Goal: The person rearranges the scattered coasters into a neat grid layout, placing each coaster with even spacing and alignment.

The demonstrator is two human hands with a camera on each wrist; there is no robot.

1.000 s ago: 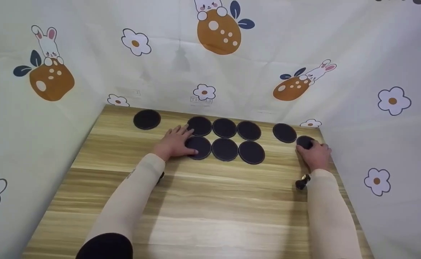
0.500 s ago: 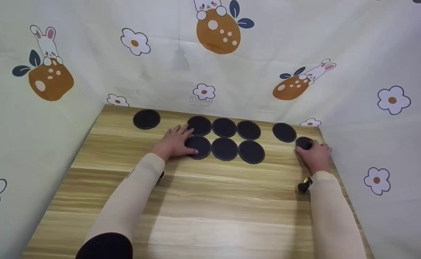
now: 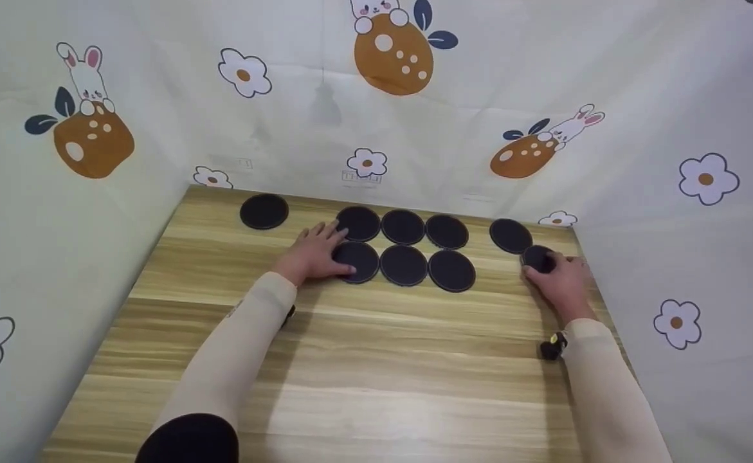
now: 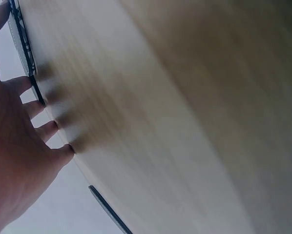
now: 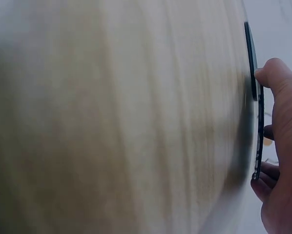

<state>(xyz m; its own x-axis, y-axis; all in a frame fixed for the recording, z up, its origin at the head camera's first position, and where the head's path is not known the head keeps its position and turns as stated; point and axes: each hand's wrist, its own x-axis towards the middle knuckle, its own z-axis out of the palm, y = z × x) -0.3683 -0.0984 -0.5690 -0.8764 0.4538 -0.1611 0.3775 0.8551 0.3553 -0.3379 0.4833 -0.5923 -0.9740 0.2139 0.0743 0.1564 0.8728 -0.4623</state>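
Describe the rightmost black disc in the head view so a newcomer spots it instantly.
On the wood-grain table, go to the far right corner, right of the block of six discs. There the rightmost disc sits nearer the wearer than one other disc; of those two, only it is partly covered by the right hand's grip.

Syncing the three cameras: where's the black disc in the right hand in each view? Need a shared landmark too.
Head: the held black disc is right of centre, just below mid-height, in the right hand.
Left wrist: not in it.
Right wrist: near the right edge, seen edge-on, just below a second disc.
Shared landmark: the wood-grain tabletop, in all three.
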